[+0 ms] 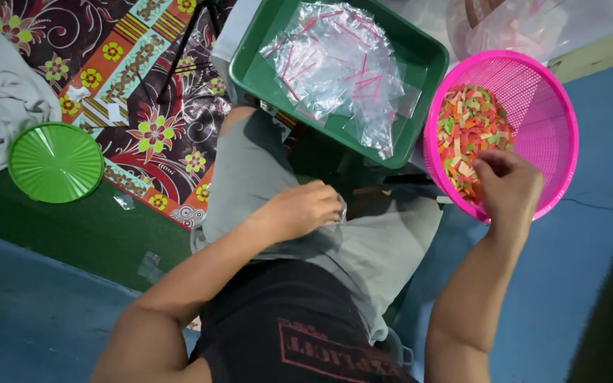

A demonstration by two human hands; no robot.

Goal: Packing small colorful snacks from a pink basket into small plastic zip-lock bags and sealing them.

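Head view, item 1: right hand (506,186), fingers curled and bunched, reaching into the pink mesh basket (548,92) at its near rim; fingertips rest among the chips; whether any chip is pinched cannot be told.

Item 2: chips (471,128), flat strips in red, orange, green and pale yellow, heaped in the near half of the pink basket, just beyond the right hand.

Item 3: left hand (299,211), clenched loosely over the lap, gripping a small clear plastic bag (340,210); only an edge of the bag shows past the knuckles.

Item 4: green rectangular tray (431,60), beyond the knees, beside the pink basket; holds a pile of empty clear zip bags (338,60) with red seal strips.

Item 5: grey shorts (264,170) and black shirt (299,319) of the seated person, under the left hand.

Item 6: round green ribbed lid (55,162), lying flat to the far left, well apart from both hands, partly on a patterned floral mat (143,78).

Item 7: grey cloth (1,92), crumpled, touching the lid's upper edge.

Item 8: clear plastic sack (533,25), top right, behind the basket; contents indistinct.

Item 9: blue floor (590,269), under the right forearm.
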